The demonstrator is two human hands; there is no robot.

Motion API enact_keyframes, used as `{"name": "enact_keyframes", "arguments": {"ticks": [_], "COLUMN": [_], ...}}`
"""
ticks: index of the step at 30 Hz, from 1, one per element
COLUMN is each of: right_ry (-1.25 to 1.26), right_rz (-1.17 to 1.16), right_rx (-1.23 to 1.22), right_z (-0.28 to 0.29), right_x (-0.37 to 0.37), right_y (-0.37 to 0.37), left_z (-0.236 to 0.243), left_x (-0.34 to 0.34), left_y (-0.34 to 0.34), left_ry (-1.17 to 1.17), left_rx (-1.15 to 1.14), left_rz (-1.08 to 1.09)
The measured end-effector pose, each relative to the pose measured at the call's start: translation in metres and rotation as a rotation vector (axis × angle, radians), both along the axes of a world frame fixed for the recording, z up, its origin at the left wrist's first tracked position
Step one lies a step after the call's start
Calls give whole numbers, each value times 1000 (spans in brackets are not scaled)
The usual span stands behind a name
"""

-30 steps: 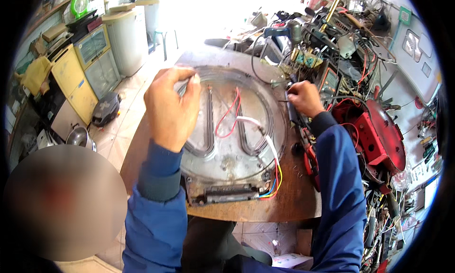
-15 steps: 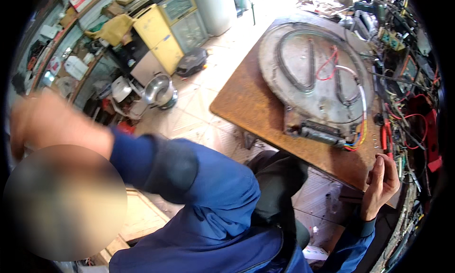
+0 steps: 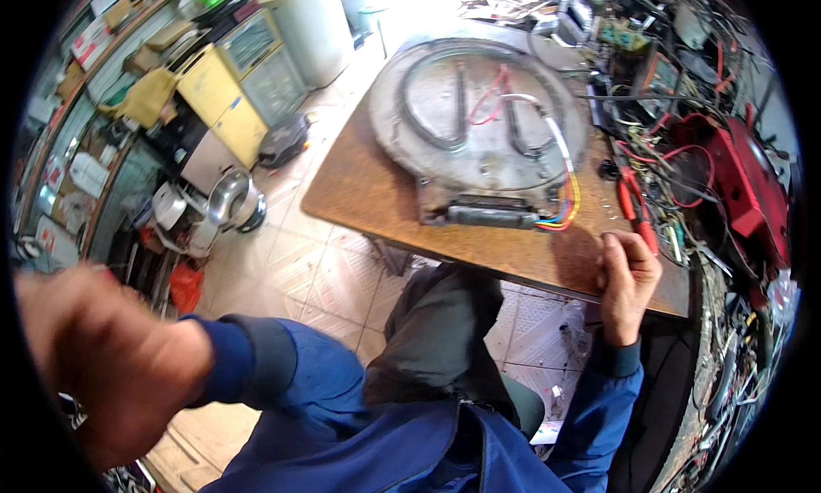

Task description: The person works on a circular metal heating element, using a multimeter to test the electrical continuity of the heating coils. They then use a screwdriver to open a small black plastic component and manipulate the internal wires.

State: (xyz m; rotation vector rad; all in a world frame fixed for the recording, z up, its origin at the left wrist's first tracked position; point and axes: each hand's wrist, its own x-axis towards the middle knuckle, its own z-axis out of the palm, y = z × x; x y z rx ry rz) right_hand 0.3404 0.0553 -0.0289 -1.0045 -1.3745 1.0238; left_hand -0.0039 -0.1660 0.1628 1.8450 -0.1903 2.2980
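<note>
The round metal heating plate (image 3: 479,121) lies flat on the wooden counter (image 3: 376,198), at about 12 o'clock from the seated person, its straight terminal end turned toward the counter's near edge. A dark looped element is seen on its face, with red and white leads and a bundle of coloured wires (image 3: 560,206) leaving at the plate's 5 o'clock.

The right hand (image 3: 627,281) rests on the near counter edge, fingers curled loosely and nothing held. The left hand (image 3: 103,377) is raised well clear at 8 o'clock, blurred; whether its grip is wide or closed cannot be told.

The plate is judged stiff, fairly heavy and smooth. It would best be taken by its rim at 3 and 9 o'clock (never by the wires, which look fragile).

Bare wood is left only at the plate's 7 o'clock. Red-handled pliers (image 3: 634,206) and tangled cables crowd the 3 o'clock side, and the near edge drops to the tiled floor (image 3: 316,266).
</note>
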Motion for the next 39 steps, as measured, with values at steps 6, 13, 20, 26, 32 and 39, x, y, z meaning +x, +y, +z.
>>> {"name": "enact_keyframes", "arguments": {"ticks": [6, 13, 20, 26, 32, 39], "right_ry": [77, 129, 156, 164, 162, 112], "right_rz": [-26, -37, -41, -25, -3, -4], "right_rx": [-8, -26, -34, -49, -74, -53], "right_z": [2, 6, 6, 5, 9, 5], "right_x": [3, 0, 0, 3, 5, 4], "right_y": [-5, -10, -12, -15, -17, -14], "left_z": [-95, -137, -172, -176, -176, -177], "left_x": [22, 42, 54, 57, 60, 61], "left_y": [117, 152, 167, 167, 167, 167], "left_ry": [315, 811, 812, 791, 782, 770], "left_rx": [-764, -594, -615, -638, -649, -648], "left_rz": [714, 953, 1068, 1109, 1130, 1141]}}
